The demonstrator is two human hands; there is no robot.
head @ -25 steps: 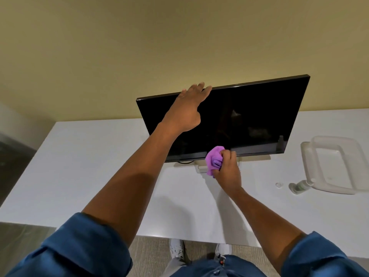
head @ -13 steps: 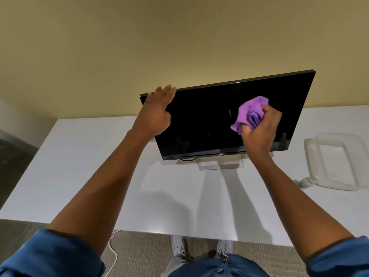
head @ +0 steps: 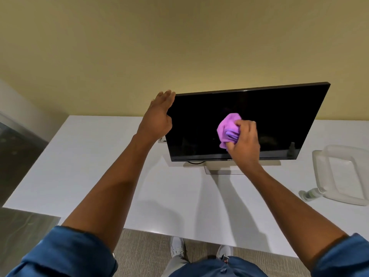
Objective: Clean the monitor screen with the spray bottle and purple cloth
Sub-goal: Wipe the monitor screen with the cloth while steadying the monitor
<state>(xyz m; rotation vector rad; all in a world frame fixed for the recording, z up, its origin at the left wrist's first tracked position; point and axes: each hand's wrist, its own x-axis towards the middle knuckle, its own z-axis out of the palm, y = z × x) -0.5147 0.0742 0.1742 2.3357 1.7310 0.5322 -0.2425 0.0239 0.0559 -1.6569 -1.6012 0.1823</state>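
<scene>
Right grip [head: 244, 139] clenched on bunched purple cloth [head: 228, 127], pressed against dark monitor screen [head: 269, 116] near lower centre. Left grip [head: 158, 116] spread flat at upper-left bezel. Spray bottle [head: 311, 193] lying on desk [head: 89, 166], right.

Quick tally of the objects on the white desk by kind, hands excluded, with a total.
Black flat-panel monitor: 1
Crumpled purple cloth, held against the screen: 1
Small clear spray bottle, lying on its side: 1
White plastic tray: 1
Total: 4
</scene>
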